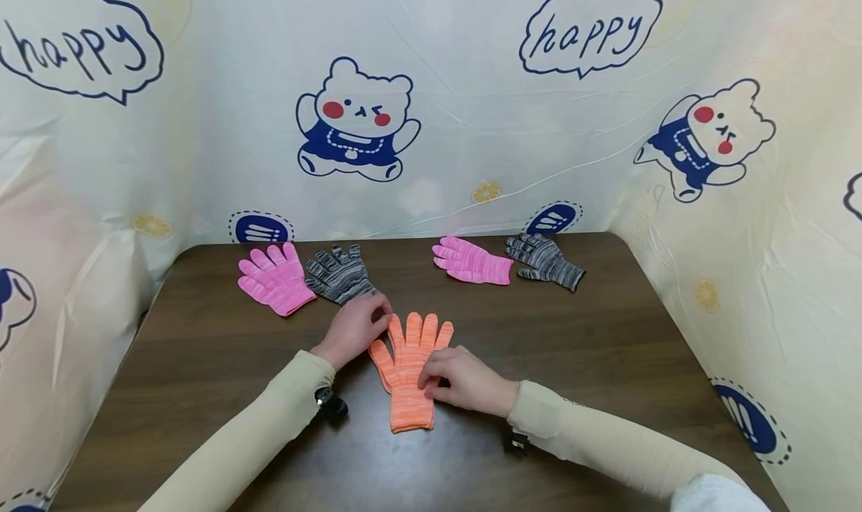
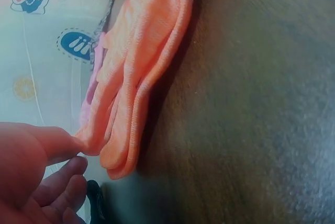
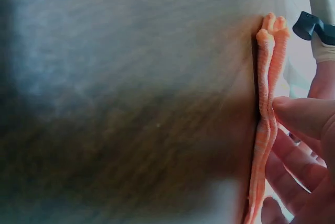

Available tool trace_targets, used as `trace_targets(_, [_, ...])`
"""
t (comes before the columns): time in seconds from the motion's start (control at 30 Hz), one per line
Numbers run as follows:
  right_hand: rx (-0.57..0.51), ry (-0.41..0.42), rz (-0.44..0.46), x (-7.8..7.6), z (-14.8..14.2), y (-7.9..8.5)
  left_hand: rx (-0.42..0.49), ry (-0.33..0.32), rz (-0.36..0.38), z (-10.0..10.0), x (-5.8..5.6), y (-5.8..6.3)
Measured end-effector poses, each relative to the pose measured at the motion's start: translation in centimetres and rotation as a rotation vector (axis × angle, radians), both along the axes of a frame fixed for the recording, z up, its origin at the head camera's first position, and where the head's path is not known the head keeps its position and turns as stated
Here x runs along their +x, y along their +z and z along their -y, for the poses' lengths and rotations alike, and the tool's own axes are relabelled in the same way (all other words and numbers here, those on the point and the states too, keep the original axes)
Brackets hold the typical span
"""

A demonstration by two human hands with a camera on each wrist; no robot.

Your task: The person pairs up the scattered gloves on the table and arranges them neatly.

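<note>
A pair of orange knit gloves (image 1: 407, 373), one laid over the other, lies on the table with fingers pointing away and cuffs toward me. At the tip of a glove finger on the left side, my left hand (image 1: 353, 328) pinches the fabric; the left wrist view has the thumb (image 2: 57, 143) right at that tip. My right hand (image 1: 468, 381) rests on the palm's right side, fingers loosely bent. Seen from the right wrist, the thumb (image 3: 301, 114) touches the upper layer, and the stacked edges of the two layers show.
Behind my left hand lie a pink glove (image 1: 274, 280) and a grey striped glove (image 1: 340, 272). Another pink glove (image 1: 474, 261) and another grey glove (image 1: 548, 261) lie at the back right of the brown table (image 1: 572, 340). A printed cloth (image 1: 458, 123) hangs behind the table's far edge.
</note>
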State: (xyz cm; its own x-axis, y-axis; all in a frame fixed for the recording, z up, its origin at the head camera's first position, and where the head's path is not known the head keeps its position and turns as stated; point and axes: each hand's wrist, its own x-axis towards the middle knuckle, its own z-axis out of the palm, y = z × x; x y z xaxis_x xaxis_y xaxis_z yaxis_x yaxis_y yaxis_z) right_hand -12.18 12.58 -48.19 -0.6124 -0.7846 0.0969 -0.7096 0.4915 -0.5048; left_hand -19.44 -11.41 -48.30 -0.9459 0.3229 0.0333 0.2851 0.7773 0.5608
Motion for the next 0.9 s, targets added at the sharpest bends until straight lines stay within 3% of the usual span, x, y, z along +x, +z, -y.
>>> trace_targets(0.17, [0.057, -0.018, -0.048, 0.13, 0.08, 0.13, 0.058, 0.025, 0.024, 0.22, -0.23, -0.26])
trace_targets(0.43, [0.070, -0.024, 0.000, -0.47, -0.23, 0.08, 0.105, 0.032, 0.049, 0.47, -0.29, -0.31])
trace_targets(0.6, [0.032, 0.008, 0.055, -0.60, -0.27, -0.20, 0.094, 0.019, 0.057, 0.46, -0.14, -0.30])
trace_targets(0.9, [0.082, 0.033, -0.023, -0.43, 0.06, -0.30, 0.060, 0.017, 0.111, 0.35, -0.04, 0.12])
